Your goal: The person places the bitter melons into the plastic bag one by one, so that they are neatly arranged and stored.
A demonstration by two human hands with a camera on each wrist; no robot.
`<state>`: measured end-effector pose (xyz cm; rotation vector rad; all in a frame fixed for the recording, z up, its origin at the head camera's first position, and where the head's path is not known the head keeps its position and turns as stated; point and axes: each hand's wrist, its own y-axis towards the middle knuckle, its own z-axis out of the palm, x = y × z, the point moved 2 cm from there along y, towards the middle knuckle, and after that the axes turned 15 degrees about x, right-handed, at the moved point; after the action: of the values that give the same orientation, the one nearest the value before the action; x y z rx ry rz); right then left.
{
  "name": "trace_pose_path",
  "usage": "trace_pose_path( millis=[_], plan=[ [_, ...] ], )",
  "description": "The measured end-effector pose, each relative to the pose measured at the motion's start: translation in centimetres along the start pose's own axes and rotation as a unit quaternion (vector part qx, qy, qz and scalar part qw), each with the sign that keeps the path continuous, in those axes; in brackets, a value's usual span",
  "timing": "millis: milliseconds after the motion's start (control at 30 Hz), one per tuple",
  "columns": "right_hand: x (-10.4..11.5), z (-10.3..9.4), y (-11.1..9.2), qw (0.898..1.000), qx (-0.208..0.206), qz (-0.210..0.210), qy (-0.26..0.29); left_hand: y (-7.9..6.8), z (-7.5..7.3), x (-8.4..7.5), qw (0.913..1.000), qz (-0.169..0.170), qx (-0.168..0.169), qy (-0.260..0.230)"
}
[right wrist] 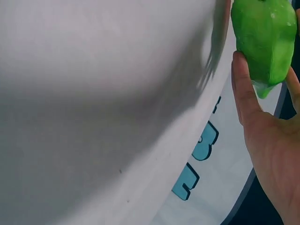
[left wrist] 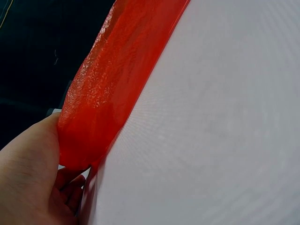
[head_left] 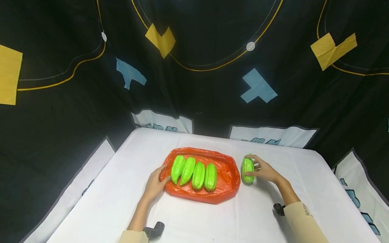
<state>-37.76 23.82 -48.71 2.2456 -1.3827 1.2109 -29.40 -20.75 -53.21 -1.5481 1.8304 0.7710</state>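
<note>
My right hand point(head_left: 263, 170) grips a bright green, ridged vegetable point(head_left: 248, 168) just right of the red tray. In the right wrist view the held vegetable point(right wrist: 264, 42) has a pointed lower end, with thumb and fingers on either side. My left hand point(head_left: 154, 185) holds the left end of the red plastic-covered tray point(head_left: 225, 195); in the left wrist view its fingers curl beneath the tray's edge point(left wrist: 101, 108). Several similar green vegetables point(head_left: 199, 175) lie side by side in the left and middle of the tray. The tray's right part shows bare red plastic.
A white cloth covers the table point(head_left: 200, 219) under the tray. Behind it hangs a black curtain point(head_left: 197, 98) with yellow and blue patches. Each wrist wears a dark camera band, such as the left one point(head_left: 155, 230).
</note>
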Motion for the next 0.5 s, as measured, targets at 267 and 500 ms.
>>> trace_pose_path(
  millis=[267,500],
  plan=[
    [1.5,1.3,-1.0,0.997,-0.029,-0.056,0.045,-0.1,0.0,-0.1,0.9993,0.026,-0.025,0.007],
    [3.8,2.3,-1.8,0.993,-0.033,-0.084,0.070,-0.2,0.1,-0.1,0.9992,0.028,-0.027,0.005]
  ],
)
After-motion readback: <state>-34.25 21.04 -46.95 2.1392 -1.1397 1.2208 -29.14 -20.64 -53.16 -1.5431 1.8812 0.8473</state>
